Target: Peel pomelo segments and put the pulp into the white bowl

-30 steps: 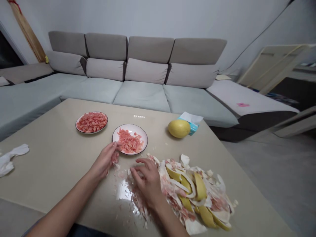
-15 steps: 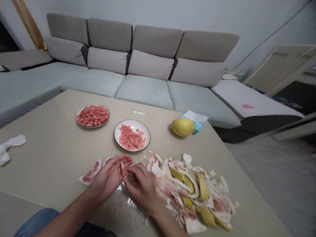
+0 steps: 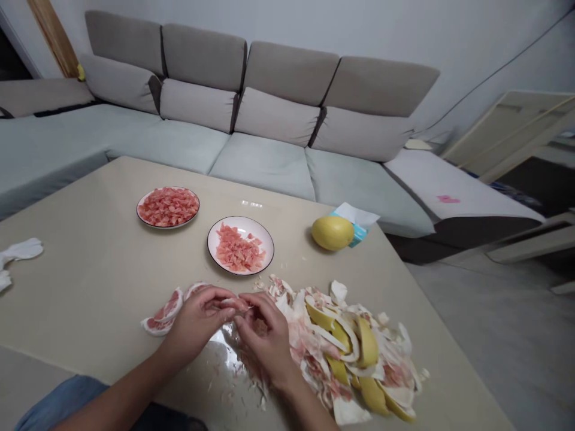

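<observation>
Pink with a whitish edge, a small pomelo piece is held in the narrowed fingertips of the left hand and right hand.

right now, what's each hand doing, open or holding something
Left hand: closed, pinching a pink fruit piece.
Right hand: closed, pinching the same piece from the other side.

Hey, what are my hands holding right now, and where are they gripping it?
A small pink fruit piece, held between the left hand and right hand, seemingly by its opposite ends; the exact contact is partly hidden.
</observation>
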The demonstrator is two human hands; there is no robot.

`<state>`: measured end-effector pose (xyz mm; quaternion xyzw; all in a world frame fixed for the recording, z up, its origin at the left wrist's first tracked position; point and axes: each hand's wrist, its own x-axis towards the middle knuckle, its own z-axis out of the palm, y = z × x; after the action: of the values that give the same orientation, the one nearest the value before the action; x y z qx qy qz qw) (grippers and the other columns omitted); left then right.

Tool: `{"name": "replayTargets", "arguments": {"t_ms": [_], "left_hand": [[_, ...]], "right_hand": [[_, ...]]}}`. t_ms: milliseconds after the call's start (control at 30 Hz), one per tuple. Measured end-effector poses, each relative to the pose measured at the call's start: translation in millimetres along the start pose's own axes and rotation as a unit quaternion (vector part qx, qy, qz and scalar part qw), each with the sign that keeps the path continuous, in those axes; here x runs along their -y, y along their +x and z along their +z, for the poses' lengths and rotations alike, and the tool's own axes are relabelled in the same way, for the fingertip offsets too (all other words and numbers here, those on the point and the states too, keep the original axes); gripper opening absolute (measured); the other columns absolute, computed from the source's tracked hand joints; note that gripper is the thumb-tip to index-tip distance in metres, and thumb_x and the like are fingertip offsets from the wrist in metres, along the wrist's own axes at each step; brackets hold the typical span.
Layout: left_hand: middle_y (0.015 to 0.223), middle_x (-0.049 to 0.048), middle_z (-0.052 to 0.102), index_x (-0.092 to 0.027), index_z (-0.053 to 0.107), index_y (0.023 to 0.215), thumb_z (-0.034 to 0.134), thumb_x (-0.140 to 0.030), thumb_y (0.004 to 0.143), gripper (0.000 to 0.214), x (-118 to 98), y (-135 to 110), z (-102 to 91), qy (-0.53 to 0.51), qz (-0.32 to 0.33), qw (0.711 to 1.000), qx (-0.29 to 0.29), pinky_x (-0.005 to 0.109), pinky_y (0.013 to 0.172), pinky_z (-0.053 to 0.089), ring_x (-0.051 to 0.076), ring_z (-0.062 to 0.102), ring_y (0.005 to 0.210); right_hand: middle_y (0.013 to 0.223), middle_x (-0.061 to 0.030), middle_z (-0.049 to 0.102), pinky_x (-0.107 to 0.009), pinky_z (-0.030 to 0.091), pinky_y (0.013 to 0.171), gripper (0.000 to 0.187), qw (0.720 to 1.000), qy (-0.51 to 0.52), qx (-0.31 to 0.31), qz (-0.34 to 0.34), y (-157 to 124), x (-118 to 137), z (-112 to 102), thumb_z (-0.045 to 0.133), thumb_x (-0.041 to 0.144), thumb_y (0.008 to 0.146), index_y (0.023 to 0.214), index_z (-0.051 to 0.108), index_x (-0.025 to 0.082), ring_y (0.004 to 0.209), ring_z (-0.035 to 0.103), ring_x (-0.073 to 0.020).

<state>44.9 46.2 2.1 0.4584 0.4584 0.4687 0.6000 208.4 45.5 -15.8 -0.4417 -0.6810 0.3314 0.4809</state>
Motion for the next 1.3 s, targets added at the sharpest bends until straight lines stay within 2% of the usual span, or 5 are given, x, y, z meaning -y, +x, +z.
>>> {"name": "replayTargets", "arguments": {"t_ms": [100, 333, 467, 633, 1300], "left_hand": [[0.093, 0.0071, 0.07, -0.019, 0.072, 0.088, 0.073, -0.023, 0.073, 0.016, -4, -1, 0.2, 0.0, -0.002, 1.0, 0.0, 0.035, 0.086, 0.052, 0.024, 0.066, 0.093], [0.089, 0.006, 0.07, -0.017, 0.067, 0.089, 0.075, -0.034, 0.074, 0.024, -6, -1, -3.9, -0.144, -0.125, 0.979, 0.066, 0.034, 0.083, 0.053, 0.018, 0.067, 0.083], [0.1, 0.0059, 0.069, -0.02, 0.064, 0.098, 0.08, -0.027, 0.069, 0.034, -3, -1, -2.0, -0.166, -0.087, 0.982, 0.018, 0.03, 0.086, 0.05, 0.018, 0.066, 0.093], [0.105, 0.0095, 0.071, -0.018, 0.064, 0.107, 0.078, -0.028, 0.07, 0.04, 0, -1, 2.8, -0.148, -0.07, 0.987, 0.002, 0.037, 0.095, 0.047, 0.024, 0.063, 0.105], [0.086, 0.004, 0.07, -0.018, 0.067, 0.087, 0.079, -0.016, 0.064, 0.026, 5, 4, 2.7, -0.035, -0.017, 0.998, -0.044, 0.029, 0.078, 0.051, 0.018, 0.066, 0.083]], "right_hand": [[0.089, -0.0043, 0.066, -0.03, 0.049, 0.069, 0.018, 1.0, 0.015, -0.001, 0.015, 0, -1, -1, 0.065, 0.026, 0.084, 0.102, 0.066, 0.023, 0.081, 0.062, -0.0189], [0.105, -0.0053, 0.063, -0.035, 0.048, 0.087, 0.03, 0.999, 0.042, 0.019, -0.004, 2, -3, -6, 0.06, 0.021, 0.088, 0.116, 0.064, 0.029, 0.099, 0.059, -0.02], [0.095, -0.0041, 0.063, -0.029, 0.051, 0.073, 0.026, 0.995, 0.063, -0.035, 0.069, 0, -3, -1, 0.068, 0.024, 0.082, 0.107, 0.065, 0.024, 0.081, 0.061, -0.017], [0.079, -0.002, 0.066, -0.026, 0.05, 0.063, 0.009, 0.992, 0.079, -0.013, 0.094, -1, 2, 2, 0.069, 0.027, 0.081, 0.088, 0.07, 0.021, 0.07, 0.061, -0.0157], [0.071, -0.0031, 0.069, -0.027, 0.044, 0.06, 0.01, 0.991, 0.057, 0.004, 0.12, 0, 3, -4, 0.066, 0.024, 0.08, 0.08, 0.075, 0.02, 0.067, 0.061, -0.0165]]}}
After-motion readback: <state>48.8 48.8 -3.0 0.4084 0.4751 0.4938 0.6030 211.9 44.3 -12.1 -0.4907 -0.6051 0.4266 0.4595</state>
